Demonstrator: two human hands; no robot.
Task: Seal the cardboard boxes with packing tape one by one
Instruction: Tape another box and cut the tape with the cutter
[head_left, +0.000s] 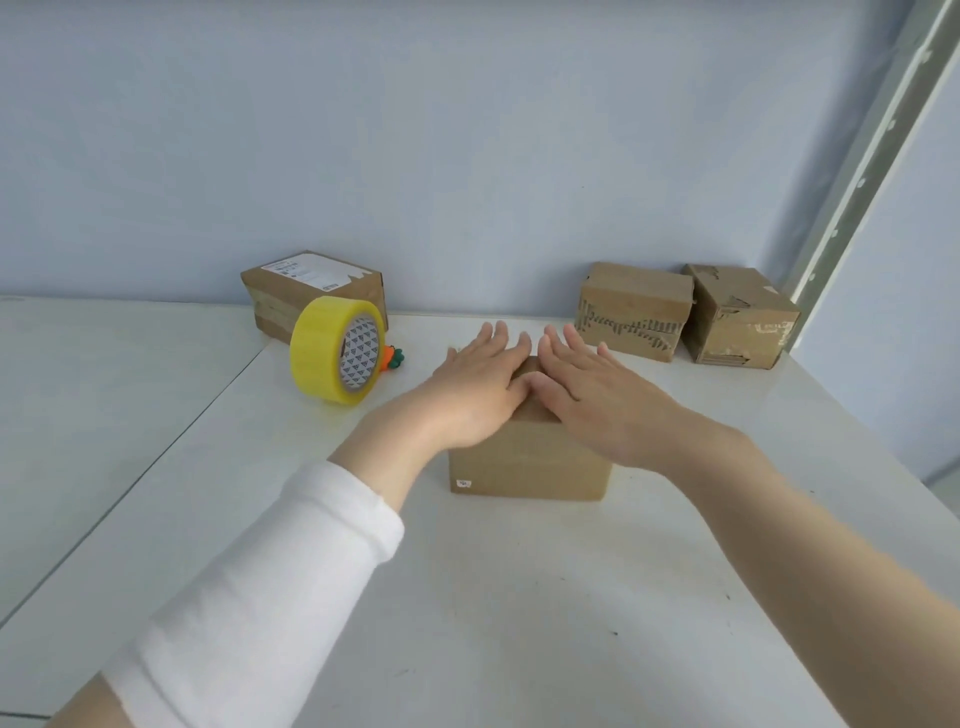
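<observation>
Cardboard lies under both palms: the small brown box stands on the white bench and serves as the landmark for everything else. The left hand and the right hand lie flat on its top, side by side, thumbs meeting over the middle. Each grip is wide, fingers straight, holding nothing. Whether a strip of tape already runs beneath them I cannot tell, since the hands cover most of the top.

Behind the box and to its left, the yellow tape roll stands on edge, with a small orange carrot-shaped thing just beside it and a labelled box behind that. Behind the box and to its right sit a torn-faced box and, touching it, a scuffed box.

The step looks like pressing the top flaps shut, or smoothing a seam. To do it well, the weight should go straight down so the box does not skate on the smooth bench, and the flaps should meet level along the centre line. One hand can then pin the seam while the other reaches left for the roll. Any strip laid is best rubbed from the middle outward and carried over the edges onto the sides.
</observation>
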